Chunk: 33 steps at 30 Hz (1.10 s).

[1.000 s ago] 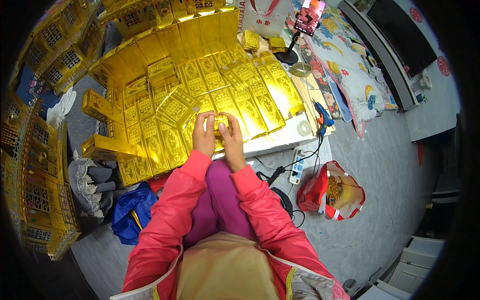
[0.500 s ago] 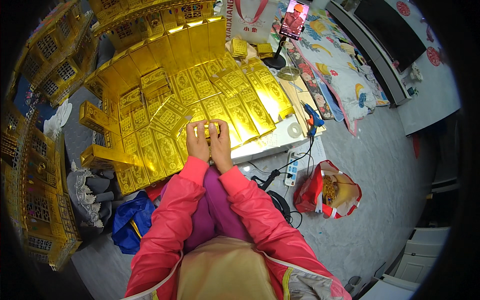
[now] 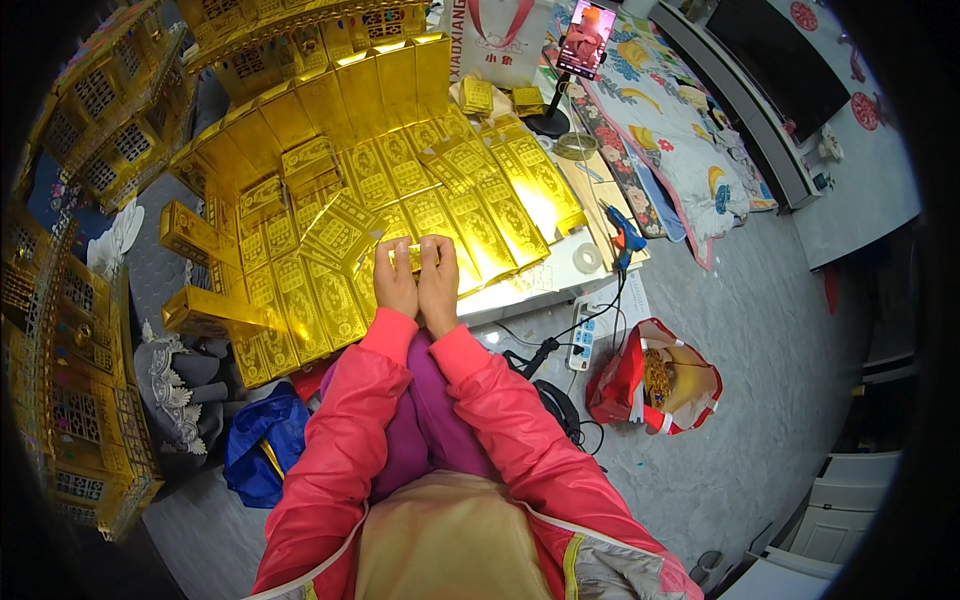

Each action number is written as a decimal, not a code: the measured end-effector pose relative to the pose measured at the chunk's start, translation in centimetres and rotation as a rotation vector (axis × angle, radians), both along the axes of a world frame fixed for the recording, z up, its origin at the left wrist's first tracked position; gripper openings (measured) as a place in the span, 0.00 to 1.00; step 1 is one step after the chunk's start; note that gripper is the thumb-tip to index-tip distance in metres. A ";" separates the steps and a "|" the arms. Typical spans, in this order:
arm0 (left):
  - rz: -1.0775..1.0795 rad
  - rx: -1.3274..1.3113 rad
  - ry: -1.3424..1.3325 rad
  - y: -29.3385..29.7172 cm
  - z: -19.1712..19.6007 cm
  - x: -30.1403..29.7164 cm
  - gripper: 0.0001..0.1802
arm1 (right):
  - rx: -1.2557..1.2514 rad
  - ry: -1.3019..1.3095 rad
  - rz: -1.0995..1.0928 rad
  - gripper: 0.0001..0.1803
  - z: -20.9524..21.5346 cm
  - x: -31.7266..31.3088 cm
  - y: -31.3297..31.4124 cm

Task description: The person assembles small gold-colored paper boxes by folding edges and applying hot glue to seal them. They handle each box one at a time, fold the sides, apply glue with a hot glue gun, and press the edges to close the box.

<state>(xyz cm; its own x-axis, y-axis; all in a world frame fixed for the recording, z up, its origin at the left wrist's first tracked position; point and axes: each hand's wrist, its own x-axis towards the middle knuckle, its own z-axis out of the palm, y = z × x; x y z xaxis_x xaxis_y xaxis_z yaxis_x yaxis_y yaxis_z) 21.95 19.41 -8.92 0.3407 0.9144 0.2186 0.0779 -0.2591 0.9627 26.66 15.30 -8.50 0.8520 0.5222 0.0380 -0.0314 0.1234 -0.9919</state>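
Both red sleeves come up from the lower edge and meet at the table [image 3: 560, 275] edge, the left hand [image 3: 396, 282] and the right hand [image 3: 438, 285] pressed side by side, touching. Fingers of both curl closed around one small gold piece [image 3: 412, 252], pinched at the fingertips; it lies just beyond the knuckles, straight ahead of the person, its long axis running left to right across both hands, so neither hand is nearer, they share it evenly. Only a sliver of it shows between the thumbs, so its exact shape is hard to tell. Just past it, the gold sheets [image 3: 400, 200] cover the table in slanted rows, too many and too overlapped to count surely, well over a dozen, each lying long-axis away from the person. To the right of the hands, one tape roll [image 3: 586, 257] sits near the table's corner, one blue glue gun [image 3: 625, 238] just beyond it, one power strip [image 3: 582, 343] on the floor below. Further right, one red bag [image 3: 655, 390] stands open. At the far edge, one phone [image 3: 586, 38] on a stand. Gold lattice stacks [image 3: 70, 380] line the left side.
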 end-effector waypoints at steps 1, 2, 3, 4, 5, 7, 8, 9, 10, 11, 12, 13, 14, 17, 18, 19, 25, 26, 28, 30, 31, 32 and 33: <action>-0.011 0.016 -0.013 0.0 0.0 0.0 0.16 | -0.006 -0.001 -0.006 0.14 0.0 0.1 0.0; -0.001 -0.004 -0.003 0.0 0.0 0.0 0.16 | -0.017 -0.010 0.004 0.14 0.1 0.2 0.0; 0.000 -0.002 -0.005 0.0 0.0 0.0 0.16 | -0.023 -0.019 0.013 0.14 0.1 0.3 0.0; -0.007 0.011 -0.008 0.1 0.0 0.0 0.16 | -0.029 -0.025 0.014 0.14 0.2 0.3 0.0; 0.000 0.000 -0.002 0.0 0.0 0.0 0.16 | -0.027 -0.021 0.035 0.15 0.2 0.4 0.0; -0.007 0.016 0.000 0.0 0.1 0.0 0.16 | -0.028 0.007 0.059 0.16 0.3 0.4 -0.2; -0.001 -0.007 0.005 0.1 0.1 0.0 0.15 | -0.001 -0.024 0.074 0.17 0.4 0.3 -0.5; -0.002 -0.015 0.002 0.1 0.1 0.0 0.15 | 0.020 -0.039 0.089 0.18 0.4 0.2 -0.8; -0.011 -0.016 -0.009 0.1 0.0 0.0 0.15 | 0.027 -0.043 0.108 0.19 0.4 0.2 -1.2; -0.010 -0.036 -0.005 0.0 0.0 0.0 0.15 | 0.039 -0.074 0.122 0.20 0.5 0.1 -1.5; -0.019 -0.047 -0.007 0.0 -0.1 0.0 0.16 | 0.039 -0.093 0.140 0.21 0.6 0.2 -1.7; -0.029 -0.050 -0.014 0.0 -0.2 0.0 0.16 | 0.042 -0.111 0.153 0.22 0.6 0.2 -1.8; -0.037 -0.054 -0.011 0.0 -0.2 0.0 0.16 | 0.054 -0.108 0.162 0.23 0.7 0.1 -1.9; -0.027 -0.037 0.012 0.0 -0.1 0.1 0.16 | 0.063 -0.061 0.166 0.23 0.9 0.1 -1.8; -0.025 -0.044 0.008 0.0 -0.1 0.1 0.16 | 0.059 -0.060 0.171 0.22 1.0 0.2 -1.9; -0.026 -0.055 0.005 0.0 0.0 0.1 0.16 | 0.053 -0.059 0.173 0.22 1.0 0.2 -1.9; -0.030 -0.077 -0.020 -0.1 0.0 0.1 0.16 | -0.024 -0.019 0.178 0.26 0.9 0.4 -2.2; -0.028 -0.054 -0.018 -0.1 0.0 0.1 0.16 | -0.019 0.004 0.166 0.26 0.9 0.3 -2.1; -0.026 -0.025 0.011 -0.1 0.0 0.0 0.15 | -0.084 -0.076 0.051 0.23 1.2 0.1 -1.5; -0.026 -0.028 0.023 -0.1 -0.1 0.0 0.15 | -0.158 -0.085 0.072 0.19 1.8 0.4 -1.1; -0.025 -0.013 0.026 -0.1 -0.2 0.0 0.15 | -0.203 -0.070 0.079 0.18 2.1 0.5 -1.0; -0.019 0.005 0.014 0.0 -0.2 0.0 0.16 | -0.126 -0.123 0.037 0.16 2.4 0.4 -0.8; -0.016 -0.021 0.002 0.0 -0.3 0.1 0.16 | -0.131 -0.114 0.055 0.16 2.6 0.5 -0.8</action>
<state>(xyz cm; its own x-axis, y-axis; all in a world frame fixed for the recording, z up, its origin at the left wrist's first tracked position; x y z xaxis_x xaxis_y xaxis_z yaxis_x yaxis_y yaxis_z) 22.08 19.42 -9.18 0.3559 0.9131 0.1991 0.0759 -0.2405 0.9677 27.18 14.48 -5.85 0.8159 0.5749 0.0611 0.0786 -0.0056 -0.9969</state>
